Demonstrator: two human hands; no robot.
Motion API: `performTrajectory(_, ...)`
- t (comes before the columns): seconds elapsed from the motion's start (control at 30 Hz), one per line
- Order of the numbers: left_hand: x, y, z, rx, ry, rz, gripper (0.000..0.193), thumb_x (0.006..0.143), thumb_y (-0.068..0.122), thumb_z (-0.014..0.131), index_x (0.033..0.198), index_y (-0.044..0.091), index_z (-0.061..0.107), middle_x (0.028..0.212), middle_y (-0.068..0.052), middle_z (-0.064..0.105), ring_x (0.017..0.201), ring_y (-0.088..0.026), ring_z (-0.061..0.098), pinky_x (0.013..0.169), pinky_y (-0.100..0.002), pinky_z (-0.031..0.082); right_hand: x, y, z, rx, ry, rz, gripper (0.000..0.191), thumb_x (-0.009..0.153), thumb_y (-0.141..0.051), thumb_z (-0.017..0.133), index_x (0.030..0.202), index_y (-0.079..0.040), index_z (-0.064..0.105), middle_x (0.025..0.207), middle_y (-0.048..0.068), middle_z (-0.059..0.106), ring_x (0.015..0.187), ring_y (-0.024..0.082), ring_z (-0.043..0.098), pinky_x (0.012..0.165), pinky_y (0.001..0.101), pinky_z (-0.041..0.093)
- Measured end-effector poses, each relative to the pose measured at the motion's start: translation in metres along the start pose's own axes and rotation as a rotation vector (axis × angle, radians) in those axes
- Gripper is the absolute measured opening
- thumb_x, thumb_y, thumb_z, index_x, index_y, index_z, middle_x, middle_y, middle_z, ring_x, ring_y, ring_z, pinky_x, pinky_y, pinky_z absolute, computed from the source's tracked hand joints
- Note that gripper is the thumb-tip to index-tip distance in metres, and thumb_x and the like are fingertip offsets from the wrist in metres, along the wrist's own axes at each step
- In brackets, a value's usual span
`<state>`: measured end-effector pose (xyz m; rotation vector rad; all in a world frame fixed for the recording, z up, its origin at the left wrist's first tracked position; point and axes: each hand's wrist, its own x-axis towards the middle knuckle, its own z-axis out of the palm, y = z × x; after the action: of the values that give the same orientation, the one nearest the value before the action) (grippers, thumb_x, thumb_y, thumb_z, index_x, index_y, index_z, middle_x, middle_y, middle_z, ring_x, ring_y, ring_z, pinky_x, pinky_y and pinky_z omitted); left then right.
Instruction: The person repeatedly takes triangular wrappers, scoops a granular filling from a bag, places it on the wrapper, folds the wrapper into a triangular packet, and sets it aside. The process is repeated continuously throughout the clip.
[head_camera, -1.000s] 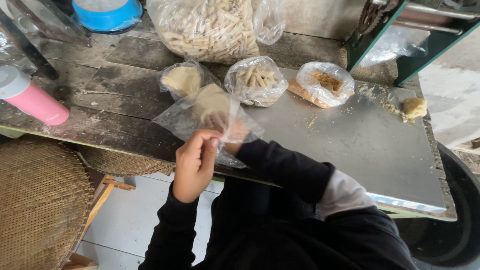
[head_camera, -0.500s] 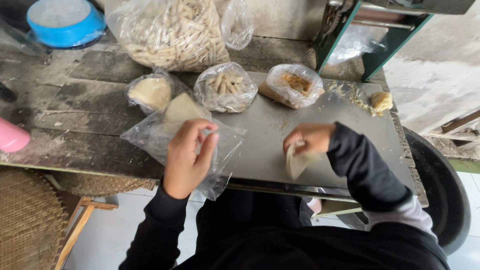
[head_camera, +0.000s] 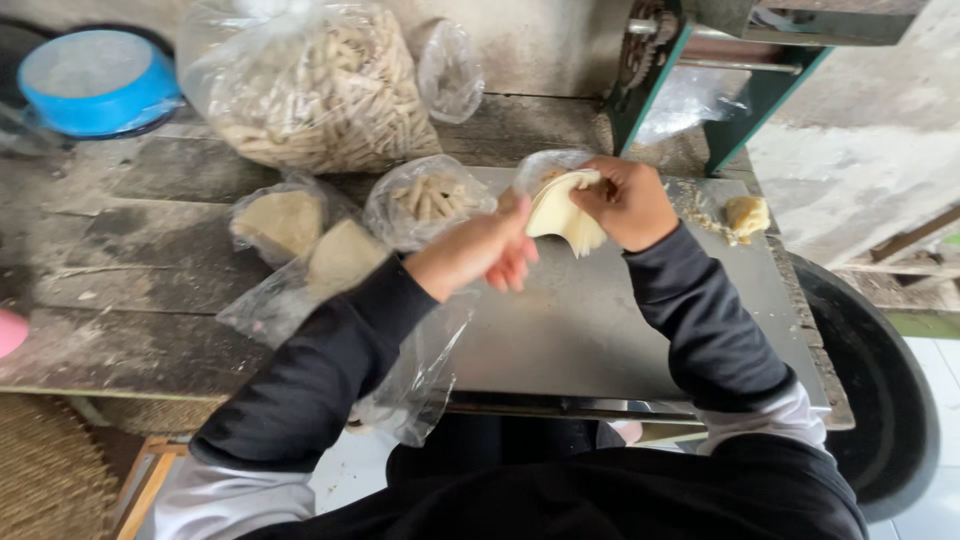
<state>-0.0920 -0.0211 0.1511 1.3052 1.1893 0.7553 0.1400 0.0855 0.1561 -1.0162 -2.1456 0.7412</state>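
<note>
Stack of thin dough sheets (head_camera: 566, 212) held over the metal table (head_camera: 600, 330).

Right hand (head_camera: 630, 203) clamped on the stack's far side, grip closed around the sheets; left hand (head_camera: 487, 250) just beside the near edge, fingers loose, holding nothing. Behind the grip, a small clear bag of dough sticks (head_camera: 428, 199); further left, an open plastic bag of flat dough pieces (head_camera: 330, 270); to the right, a dough lump (head_camera: 746, 213).
</note>
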Motion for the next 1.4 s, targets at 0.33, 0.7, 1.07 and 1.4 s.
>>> performTrajectory(0.33, 0.060, -0.081, 0.055, -1.014, -0.113, 0.161, 0.101, 0.092, 0.078, 0.034, 0.148, -0.006, 0.043, 0.141, -0.019, 0.058, 0.129, -0.025, 0.059, 0.112, -0.039, 0.047, -0.048, 0.021, 0.007, -0.027, -0.043, -0.643, 0.040, 0.079, 0.010, 0.064, 0.113, -0.010, 0.072, 0.120, 0.011, 0.074, 0.114, 0.032, 0.071, 0.099, 0.0404, 0.056)
performTrajectory(0.7, 0.069, -0.105, 0.047, -1.041, -0.140, 0.161, 0.076, 0.103, 0.060, 0.040, 0.144, -0.004, 0.048, 0.133, -0.016, 0.062, 0.122, -0.021, 0.063, 0.108, -0.036, 0.051, -0.048, 0.023, 0.033, -0.039, -0.071, -0.313, 0.027, 0.088, -0.011, 0.078, 0.114, -0.007, 0.071, 0.105, 0.011, 0.070, 0.091, 0.029, 0.072, 0.081, 0.0366, 0.058)
performTrajectory(1.07, 0.076, -0.135, 0.064, -0.670, -0.040, 0.163, 0.028, 0.104, 0.012, 0.065, 0.130, 0.001, 0.064, 0.113, -0.005, 0.068, 0.097, -0.012, 0.062, 0.085, -0.029, 0.052, -0.054, 0.036, 0.033, -0.048, -0.104, -0.435, 0.024, 0.088, -0.001, 0.072, 0.111, -0.005, 0.072, 0.102, 0.014, 0.071, 0.087, 0.031, 0.072, 0.076, 0.0374, 0.057)
performTrajectory(1.4, 0.054, -0.113, 0.065, -0.827, -0.100, -0.031, 0.041, 0.103, 0.029, 0.053, 0.131, 0.000, 0.059, 0.120, -0.009, 0.071, 0.107, -0.016, 0.070, 0.096, -0.032, 0.057, -0.044, 0.109, 0.016, 0.203, -0.160, 0.203, 0.015, 0.097, -0.014, 0.068, 0.103, -0.002, 0.073, 0.083, 0.006, 0.073, 0.067, 0.013, 0.064, 0.060, 0.0286, 0.054)
